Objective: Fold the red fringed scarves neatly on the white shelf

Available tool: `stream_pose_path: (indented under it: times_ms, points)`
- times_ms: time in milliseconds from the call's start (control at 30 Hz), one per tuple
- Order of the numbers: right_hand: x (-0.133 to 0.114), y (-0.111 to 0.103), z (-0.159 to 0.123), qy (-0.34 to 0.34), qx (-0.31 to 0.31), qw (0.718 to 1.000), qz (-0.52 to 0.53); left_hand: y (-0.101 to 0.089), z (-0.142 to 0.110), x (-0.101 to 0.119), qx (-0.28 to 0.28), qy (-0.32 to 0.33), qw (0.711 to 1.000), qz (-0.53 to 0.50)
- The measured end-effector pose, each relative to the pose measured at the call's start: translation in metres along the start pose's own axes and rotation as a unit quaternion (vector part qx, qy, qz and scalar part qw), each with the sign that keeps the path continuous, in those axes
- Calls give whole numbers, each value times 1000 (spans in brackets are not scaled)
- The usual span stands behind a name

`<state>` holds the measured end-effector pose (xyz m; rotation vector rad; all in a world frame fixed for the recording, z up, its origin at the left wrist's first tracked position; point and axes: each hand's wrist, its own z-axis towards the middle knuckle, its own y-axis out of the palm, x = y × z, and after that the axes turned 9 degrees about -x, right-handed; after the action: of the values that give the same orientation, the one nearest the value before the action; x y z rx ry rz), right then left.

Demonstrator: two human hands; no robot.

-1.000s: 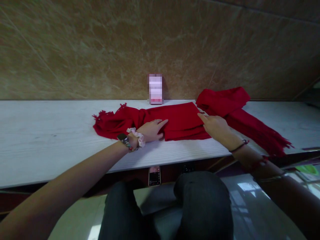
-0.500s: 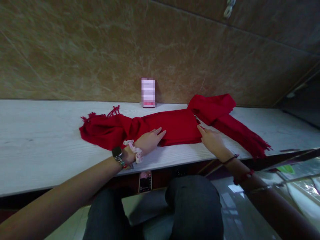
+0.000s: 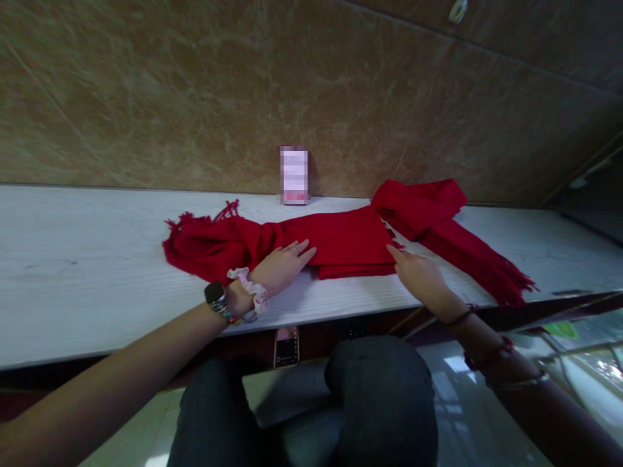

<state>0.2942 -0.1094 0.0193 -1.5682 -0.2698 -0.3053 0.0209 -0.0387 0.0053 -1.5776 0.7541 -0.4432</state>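
Note:
A red scarf (image 3: 348, 237) lies across the white tabletop, flat and folded in its middle, bunched with fringe at its left end. My left hand (image 3: 282, 263) rests on the front part of the scarf, fingers stretched out flat. At the folded right edge, my right hand (image 3: 418, 275) has its fingers drawn together, the index fingertip at the cloth; its thumb is hidden. A little fringe shows beside that fingertip. Another stretch of red fringed cloth (image 3: 452, 240) lies bent to the right; whether it joins the scarf, I cannot tell.
A phone (image 3: 294, 175) with a blurred screen leans on the brown marbled wall (image 3: 195, 97). Below the front edge of the white tabletop (image 3: 87, 272), a second phone (image 3: 286, 347) lies on a dark red ledge above my knees (image 3: 382, 389).
My right hand has slid toward me along the scarf's right edge. My left hand has shifted slightly toward me and still lies on the cloth. The camera view has also shifted.

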Motion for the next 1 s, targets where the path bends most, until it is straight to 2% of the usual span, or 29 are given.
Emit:
stream_pose_path:
  times_ms: [133, 200, 333, 467, 567, 667, 767, 833, 867, 933, 1000]
  points:
    - [3, 5, 1, 14, -11, 997, 68, 1, -6, 2, -32, -20, 999, -17]
    - [4, 5, 3, 21, 7, 990, 139, -1, -10, 2, -43, -36, 998, -33]
    - [5, 6, 7, 36, 61, 964, 258, -6, -17, -1, -32, -46, 997, -46]
    - [2, 9, 7, 32, 82, 966, 244, -3, -20, -5, -31, -44, 998, -43]
    - [-2, 13, 3, 6, 97, 976, 192, -1, -21, -5, -62, -28, 996, -53]
    - [3, 13, 3, -28, 80, 982, 170, -11, -22, -3, -127, -23, 990, -57]
    - [26, 1, 16, -144, 40, 973, 174, -36, -16, 1, -163, -23, 985, -59]
    - [45, -14, 34, -230, 3, 958, 173, -52, -4, 4, -134, 1, 988, -72]
    - [52, -23, 45, -244, -4, 954, 174, -58, 6, 5, -102, 26, 991, -82]
    - [60, -37, 71, -235, 11, 954, 187, -62, 29, 7, -25, 84, 991, -100]
    - [56, -43, 96, -192, 27, 958, 210, -55, 52, 8, 53, 126, 985, -106]
